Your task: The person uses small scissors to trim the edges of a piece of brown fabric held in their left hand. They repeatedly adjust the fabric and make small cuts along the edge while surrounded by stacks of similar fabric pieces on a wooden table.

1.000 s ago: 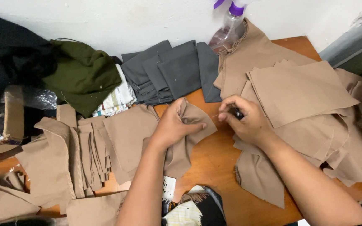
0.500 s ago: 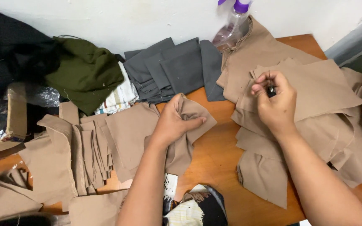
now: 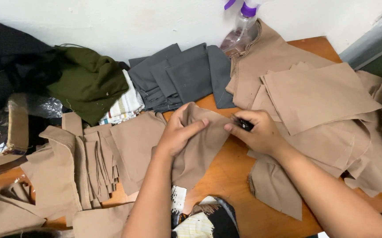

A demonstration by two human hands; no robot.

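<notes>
A: Closest to cam?

B: Both forearms come up from the bottom edge. Left hand (image 3: 180, 132) is clamped on the tan fabric piece (image 3: 202, 150), thumb under the top edge, fingers laid flat over it. Piece hangs from that grip down twd the person, over the wooden table (image 3: 230, 185).

A: Long axis?

B: Diagonal: upper right by the hands, lower left twd the left forearm. So the bulk lies below and just right of the left grip.

A: Right hand?

B: Right hand (image 3: 255, 132) is curled round a small dark tool (image 3: 245, 125). Index tip touches the piece's right edge, just across from the left fingertips. Both hands are on the piece; left carries it, right only meets the edge.

A: Further out?

B: Left: stack of tan cut pieces (image 3: 89, 163). Right: bigger tan panels (image 3: 314, 94). Beyond: grey folded pieces (image 3: 182, 77), olive garment (image 3: 87, 81), spray bottle (image 3: 241, 31) by the wall.
</notes>
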